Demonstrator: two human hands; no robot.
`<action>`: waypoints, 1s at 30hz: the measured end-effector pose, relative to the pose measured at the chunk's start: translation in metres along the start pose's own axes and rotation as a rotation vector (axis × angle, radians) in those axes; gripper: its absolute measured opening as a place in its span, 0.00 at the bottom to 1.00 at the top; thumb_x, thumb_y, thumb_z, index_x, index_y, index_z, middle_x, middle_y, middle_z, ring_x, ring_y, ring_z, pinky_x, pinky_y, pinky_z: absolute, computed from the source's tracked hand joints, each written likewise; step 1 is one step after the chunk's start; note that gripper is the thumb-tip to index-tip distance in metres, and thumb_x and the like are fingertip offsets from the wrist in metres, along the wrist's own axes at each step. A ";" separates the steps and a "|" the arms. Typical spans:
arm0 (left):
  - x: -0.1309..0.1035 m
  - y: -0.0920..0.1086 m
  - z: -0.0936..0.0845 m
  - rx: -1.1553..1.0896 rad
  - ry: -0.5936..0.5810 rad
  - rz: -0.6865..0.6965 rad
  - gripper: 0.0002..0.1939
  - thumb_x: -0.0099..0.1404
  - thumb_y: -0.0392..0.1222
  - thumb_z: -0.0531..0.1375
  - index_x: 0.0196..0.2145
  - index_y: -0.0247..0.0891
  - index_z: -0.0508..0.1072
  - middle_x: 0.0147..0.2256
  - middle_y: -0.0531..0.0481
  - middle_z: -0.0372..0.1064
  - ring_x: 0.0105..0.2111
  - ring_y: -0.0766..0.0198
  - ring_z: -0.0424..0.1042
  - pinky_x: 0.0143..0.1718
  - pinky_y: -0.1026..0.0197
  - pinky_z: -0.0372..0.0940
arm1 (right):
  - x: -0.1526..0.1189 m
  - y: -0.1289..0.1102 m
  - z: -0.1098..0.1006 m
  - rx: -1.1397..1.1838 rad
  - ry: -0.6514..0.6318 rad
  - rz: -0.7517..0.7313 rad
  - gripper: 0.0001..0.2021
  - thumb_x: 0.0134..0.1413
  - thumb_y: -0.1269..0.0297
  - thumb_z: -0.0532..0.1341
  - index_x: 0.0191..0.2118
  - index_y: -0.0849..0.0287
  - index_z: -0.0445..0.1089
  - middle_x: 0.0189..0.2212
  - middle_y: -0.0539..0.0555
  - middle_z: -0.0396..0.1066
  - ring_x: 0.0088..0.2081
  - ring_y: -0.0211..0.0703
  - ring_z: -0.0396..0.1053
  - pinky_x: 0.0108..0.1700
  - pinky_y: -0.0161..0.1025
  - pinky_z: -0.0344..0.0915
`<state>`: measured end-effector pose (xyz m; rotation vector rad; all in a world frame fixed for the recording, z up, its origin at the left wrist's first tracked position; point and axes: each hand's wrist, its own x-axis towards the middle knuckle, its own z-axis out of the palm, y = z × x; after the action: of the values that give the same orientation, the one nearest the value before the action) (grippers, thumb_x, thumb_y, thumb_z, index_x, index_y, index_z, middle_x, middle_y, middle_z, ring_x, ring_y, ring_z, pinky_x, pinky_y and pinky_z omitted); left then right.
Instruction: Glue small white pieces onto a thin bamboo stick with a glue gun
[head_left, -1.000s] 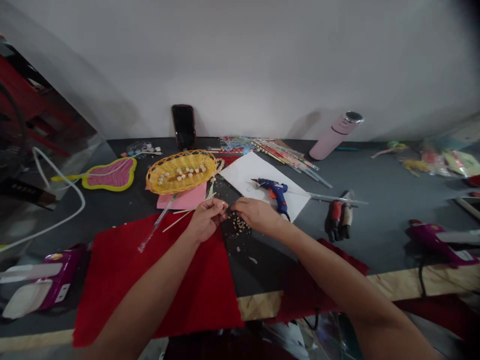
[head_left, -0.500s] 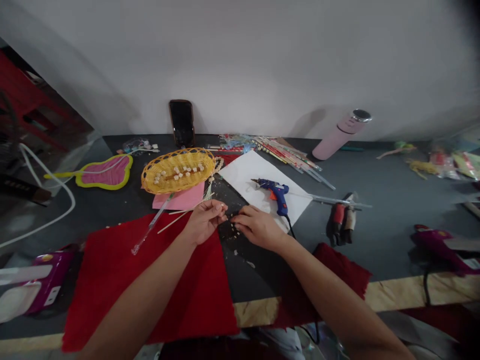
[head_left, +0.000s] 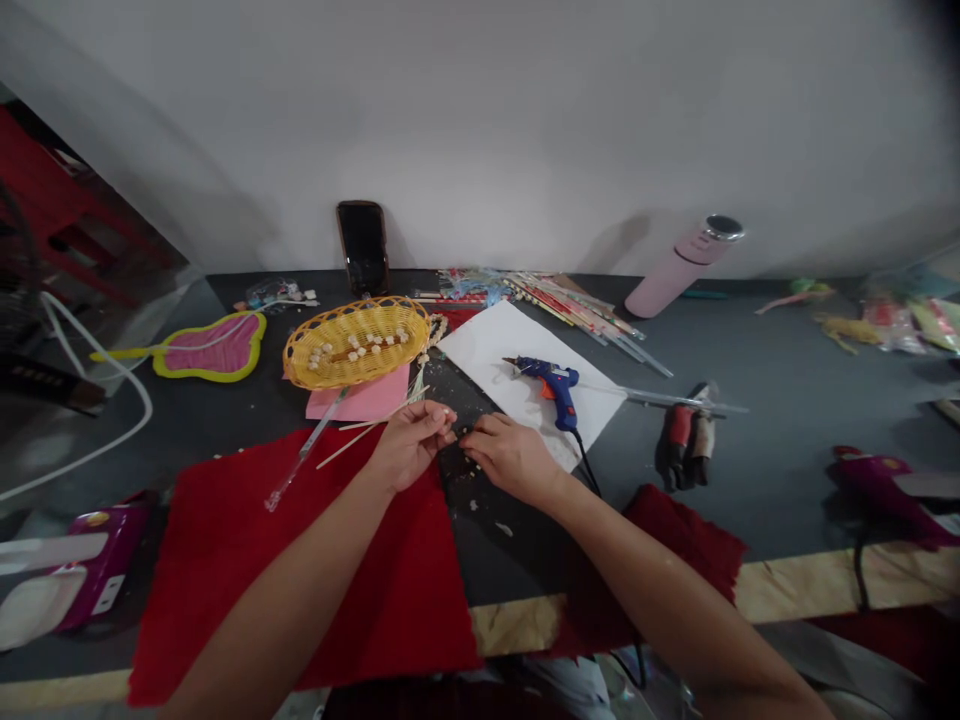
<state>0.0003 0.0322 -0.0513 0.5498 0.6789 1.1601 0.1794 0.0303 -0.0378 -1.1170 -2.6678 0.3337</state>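
Note:
My left hand point(head_left: 411, 445) is closed in a pinch over the right edge of the red cloth point(head_left: 315, 570); a tiny pale bit shows at its fingertips. Close beside it, my right hand point(head_left: 514, 458) has its fingers bent together over small pale pieces point(head_left: 472, 466) on the dark table. What it holds is too small to make out. Thin pale sticks point(head_left: 352, 445) lie beside my left hand. Behind the hands stands a yellow basket point(head_left: 300, 345) with several small pale pieces. A blue glue gun point(head_left: 553, 382) rests on white paper point(head_left: 495, 335).
A phone point(head_left: 364, 248) and a pink bottle point(head_left: 682, 262) lean against the wall. Pliers point(head_left: 690, 440) lie at the right, farther out a purple glue gun point(head_left: 889, 490). A pink fan point(head_left: 214, 345) is at the left, near a purple device point(head_left: 109, 560). Wrapped sticks point(head_left: 577, 310) lie behind.
My right hand has shifted very slightly toward my left hand. My left hand keeps nearly the same pose, and the view has moved a little.

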 end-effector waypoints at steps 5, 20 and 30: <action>-0.001 0.001 0.001 0.033 -0.008 -0.013 0.06 0.50 0.36 0.66 0.23 0.33 0.72 0.25 0.52 0.66 0.23 0.73 0.61 0.26 0.66 0.58 | -0.001 0.005 0.001 0.132 0.100 0.023 0.08 0.59 0.69 0.52 0.35 0.57 0.68 0.34 0.55 0.68 0.39 0.41 0.65 0.43 0.37 0.63; -0.006 -0.007 0.007 0.163 -0.045 -0.067 0.08 0.50 0.39 0.67 0.24 0.32 0.73 0.26 0.51 0.66 0.24 0.71 0.63 0.28 0.65 0.57 | -0.009 0.001 -0.009 0.543 0.484 0.119 0.06 0.56 0.67 0.57 0.40 0.56 0.69 0.34 0.52 0.73 0.36 0.38 0.71 0.40 0.36 0.69; -0.007 -0.008 0.008 0.253 -0.055 -0.083 0.10 0.48 0.41 0.68 0.24 0.32 0.73 0.22 0.51 0.65 0.23 0.70 0.62 0.28 0.66 0.55 | -0.005 -0.005 -0.010 0.553 0.536 0.000 0.06 0.56 0.68 0.58 0.36 0.55 0.72 0.32 0.53 0.70 0.36 0.39 0.68 0.39 0.38 0.68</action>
<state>0.0099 0.0228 -0.0504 0.7566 0.7995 0.9843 0.1828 0.0241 -0.0278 -0.8715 -1.9382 0.6221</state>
